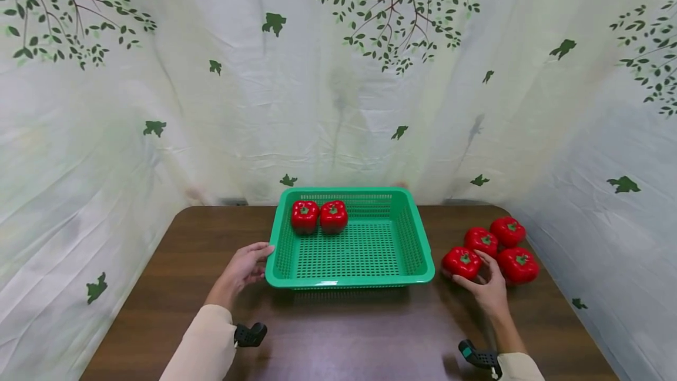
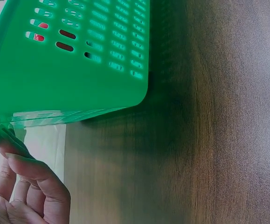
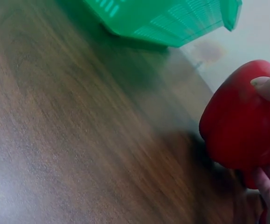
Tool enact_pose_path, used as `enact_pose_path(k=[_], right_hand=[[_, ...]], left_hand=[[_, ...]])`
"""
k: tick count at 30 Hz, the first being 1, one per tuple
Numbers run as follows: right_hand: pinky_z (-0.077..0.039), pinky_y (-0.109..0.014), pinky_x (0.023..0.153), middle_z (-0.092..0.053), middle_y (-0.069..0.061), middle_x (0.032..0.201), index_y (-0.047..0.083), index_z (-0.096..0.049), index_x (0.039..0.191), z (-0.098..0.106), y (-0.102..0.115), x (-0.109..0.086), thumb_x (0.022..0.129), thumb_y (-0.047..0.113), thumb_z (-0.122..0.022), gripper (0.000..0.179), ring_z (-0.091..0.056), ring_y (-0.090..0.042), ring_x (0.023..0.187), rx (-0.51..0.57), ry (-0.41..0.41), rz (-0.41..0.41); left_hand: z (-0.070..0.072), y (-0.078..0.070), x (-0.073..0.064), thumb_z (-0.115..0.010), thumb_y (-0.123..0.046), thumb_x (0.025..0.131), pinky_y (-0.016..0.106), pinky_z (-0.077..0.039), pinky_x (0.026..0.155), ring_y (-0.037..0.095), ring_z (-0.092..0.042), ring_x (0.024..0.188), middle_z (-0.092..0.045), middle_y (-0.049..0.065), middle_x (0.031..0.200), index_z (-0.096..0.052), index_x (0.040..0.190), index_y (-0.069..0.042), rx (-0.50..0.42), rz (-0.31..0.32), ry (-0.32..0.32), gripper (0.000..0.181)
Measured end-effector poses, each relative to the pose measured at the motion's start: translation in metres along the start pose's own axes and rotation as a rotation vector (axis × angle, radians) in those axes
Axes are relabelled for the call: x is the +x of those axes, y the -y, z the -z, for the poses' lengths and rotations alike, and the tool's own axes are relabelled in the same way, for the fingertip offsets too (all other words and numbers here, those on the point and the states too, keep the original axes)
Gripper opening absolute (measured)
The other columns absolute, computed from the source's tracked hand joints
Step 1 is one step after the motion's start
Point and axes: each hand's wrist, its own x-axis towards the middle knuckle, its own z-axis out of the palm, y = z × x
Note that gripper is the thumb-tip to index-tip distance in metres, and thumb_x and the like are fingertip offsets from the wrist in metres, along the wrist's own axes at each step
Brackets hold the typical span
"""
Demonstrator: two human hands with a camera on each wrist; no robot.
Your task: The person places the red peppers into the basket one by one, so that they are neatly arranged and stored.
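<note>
A green plastic basket (image 1: 349, 283) with slotted walls sits on the table in the head view. Two red bell peppers lie side by side in its back left part, a left one (image 1: 305, 221) and a right one (image 1: 334, 221). My left hand (image 1: 245, 266) pinches the basket's left rim, with thumb and fingers at the edge in the left wrist view. To the right of the basket, my right hand (image 1: 491, 290) grips a red bell pepper (image 3: 239, 119) between thumb and fingers. The right wrist view shows this pepper close up, partly cut off by the frame.
Three more red bell peppers, a middle one (image 1: 481, 240), a back one (image 1: 508, 231) and a front one (image 1: 519, 266), cluster near the right edge of the brown wooden table (image 1: 338, 340). A leaf-patterned curtain (image 1: 338, 104) hangs behind and beside the table.
</note>
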Motion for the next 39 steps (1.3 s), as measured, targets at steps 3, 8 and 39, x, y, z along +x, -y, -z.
enact_pose_path(k=[3, 8, 39], right_hand=[[-0.039, -0.005, 0.082, -0.032, -0.018, 0.147, 0.009, -0.029, 0.146, 0.002, 0.002, 0.0, 0.084, 0.016, -0.076, 0.078, -0.036, -0.038, 0.13, -0.023, 0.003, -0.004], [-0.039, -0.011, 0.091, -0.034, -0.017, 0.145, 0.008, -0.029, 0.146, 0.004, 0.008, 0.001, 0.084, 0.018, -0.076, 0.079, -0.036, -0.035, 0.13, -0.058, 0.008, 0.01], [-0.04, -0.006, 0.085, -0.034, -0.02, 0.145, 0.006, -0.028, 0.147, 0.017, 0.059, 0.013, 0.086, 0.014, -0.073, 0.076, -0.036, -0.038, 0.129, 0.008, 0.129, 0.114]], left_hand=[[-0.001, 0.001, 0.001, -0.058, -0.035, 0.097, 0.028, -0.052, 0.068, 0.016, -0.063, 0.072, -0.063, 0.008, 0.104, -0.05, 0.132, -0.001, 0.006, 0.006, 0.003, 0.05], [-0.002, 0.002, 0.003, -0.058, -0.036, 0.096, 0.029, -0.053, 0.07, 0.017, -0.065, 0.074, -0.063, 0.01, 0.107, -0.05, 0.133, -0.001, 0.012, 0.011, 0.009, 0.051], [0.001, -0.007, 0.005, -0.057, -0.035, 0.097, 0.028, -0.052, 0.069, 0.015, -0.065, 0.073, -0.064, 0.006, 0.101, -0.048, 0.133, 0.0, 0.024, 0.006, 0.034, 0.051]])
